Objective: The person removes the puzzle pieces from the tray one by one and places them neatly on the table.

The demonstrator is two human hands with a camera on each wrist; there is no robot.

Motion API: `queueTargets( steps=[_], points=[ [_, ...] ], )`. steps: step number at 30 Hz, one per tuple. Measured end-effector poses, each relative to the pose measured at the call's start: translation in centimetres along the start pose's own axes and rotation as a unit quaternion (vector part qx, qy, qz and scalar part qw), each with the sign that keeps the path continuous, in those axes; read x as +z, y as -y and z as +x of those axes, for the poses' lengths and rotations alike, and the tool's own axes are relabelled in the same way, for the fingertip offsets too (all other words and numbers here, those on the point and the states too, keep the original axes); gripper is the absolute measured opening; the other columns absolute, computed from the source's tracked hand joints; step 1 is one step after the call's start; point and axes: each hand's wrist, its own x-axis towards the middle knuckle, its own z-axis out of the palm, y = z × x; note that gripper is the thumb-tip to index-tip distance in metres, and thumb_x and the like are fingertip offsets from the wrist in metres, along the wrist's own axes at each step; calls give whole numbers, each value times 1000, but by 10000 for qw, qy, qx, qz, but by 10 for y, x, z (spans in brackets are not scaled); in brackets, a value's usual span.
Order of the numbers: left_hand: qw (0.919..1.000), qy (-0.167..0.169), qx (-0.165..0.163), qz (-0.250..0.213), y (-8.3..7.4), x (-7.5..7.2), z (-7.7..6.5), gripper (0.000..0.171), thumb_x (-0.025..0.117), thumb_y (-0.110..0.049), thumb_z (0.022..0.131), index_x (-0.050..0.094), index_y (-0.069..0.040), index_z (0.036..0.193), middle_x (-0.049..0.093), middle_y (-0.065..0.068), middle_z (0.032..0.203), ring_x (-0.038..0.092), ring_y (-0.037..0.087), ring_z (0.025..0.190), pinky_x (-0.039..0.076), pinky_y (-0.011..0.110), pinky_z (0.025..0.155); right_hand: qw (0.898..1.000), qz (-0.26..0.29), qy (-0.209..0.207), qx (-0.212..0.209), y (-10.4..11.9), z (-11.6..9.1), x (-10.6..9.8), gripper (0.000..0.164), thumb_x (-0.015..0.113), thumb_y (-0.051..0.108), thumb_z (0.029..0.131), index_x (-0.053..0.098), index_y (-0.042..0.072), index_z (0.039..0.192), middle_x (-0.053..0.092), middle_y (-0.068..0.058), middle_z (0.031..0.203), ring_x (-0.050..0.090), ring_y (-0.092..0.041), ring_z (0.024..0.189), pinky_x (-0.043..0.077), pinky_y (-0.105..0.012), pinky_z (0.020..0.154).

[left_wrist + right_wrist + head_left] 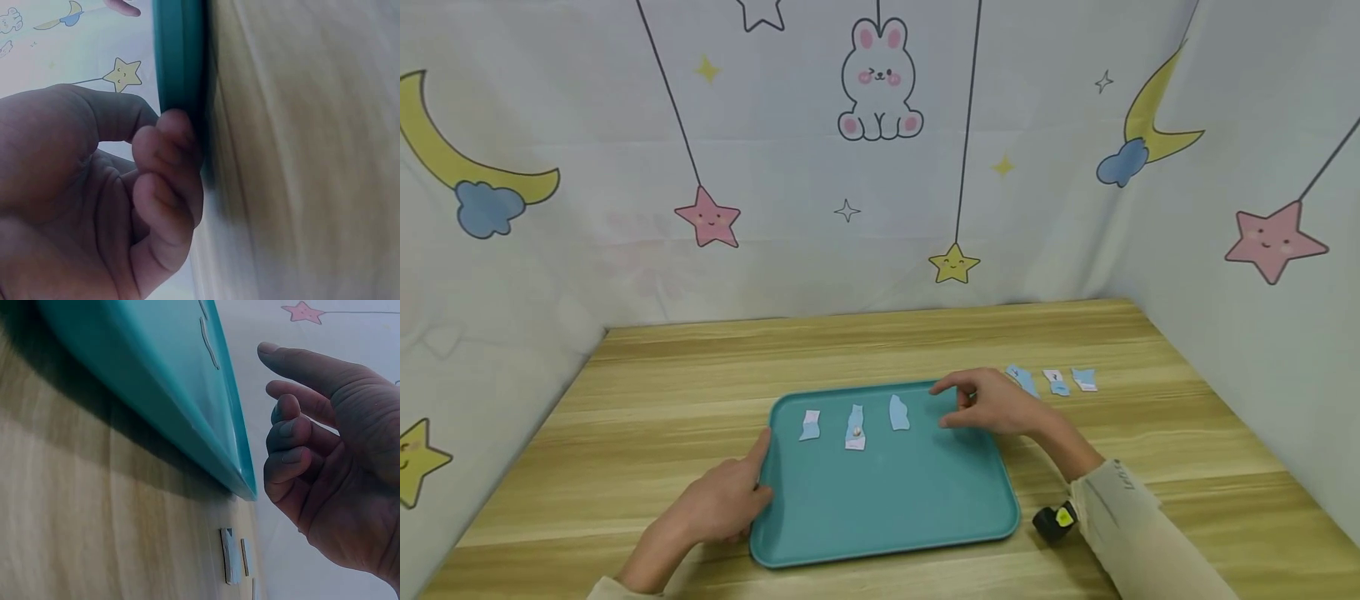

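A teal tray (887, 508) lies on the table, its left rim gripped by my left hand (722, 500), with the thumb over the edge and curled fingers at its side in the left wrist view. Three flat blue-and-white, irregular-edged pieces are in the tray: a left piece (810, 425), a middle piece (855, 427) with a small round spot, and a right piece (898, 412). My right hand (992, 404) hovers over the tray's right side, thumb and index finger apart, holding nothing. Beyond it on the table lie three similar pieces (1021, 380), (1056, 382), (1084, 380).
The wooden table (625, 417) meets patterned cloth walls (812, 275) at the back and sides. A small black-and-yellow device (1055, 522) shows by the right sleeve (1142, 525), right of the tray.
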Motion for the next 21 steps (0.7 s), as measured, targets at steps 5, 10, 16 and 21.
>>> queueTargets(
  steps=[5, 10, 16, 21],
  points=[
    [10000, -24, 67, 4, -1, 0, -1, 82, 53, -5, 97, 9, 10, 165, 58, 7, 54, 54, 18, 41, 43, 32, 47, 10000, 1, 30, 0, 2, 5, 4, 47, 81, 27, 91, 72, 7, 133, 60, 3, 77, 52, -13, 67, 45, -28, 64],
    [10000, -17, 54, 7, -1, 0, -1, 82, 53, -5, 97, 10, 10, 165, 58, 7, 54, 54, 18, 41, 44, 32, 47, 9999, 43, 102, 10, 3, 10, 8, 48, 81, 26, 92, 70, 7, 135, 60, 2, 78, 52, -13, 67, 45, -28, 64],
    [10000, 14, -2, 26, -1, 0, 0, 82, 53, -6, 98, 9, 9, 166, 59, 7, 56, 55, 19, 42, 44, 33, 48, 9999, 4, 119, 6, 5, 14, 10, 49, 80, 26, 93, 69, 7, 137, 59, 2, 78, 51, -13, 66, 45, -29, 63],
    [10000, 5, 20, -10, 0, -1, 0, 83, 53, -6, 98, 8, 10, 166, 59, 7, 55, 54, 18, 41, 44, 32, 47, 9999, -22, 138, 55, 9, 16, 9, 50, 80, 25, 93, 69, 7, 137, 60, 1, 78, 52, -14, 67, 45, -30, 64]
  ],
)
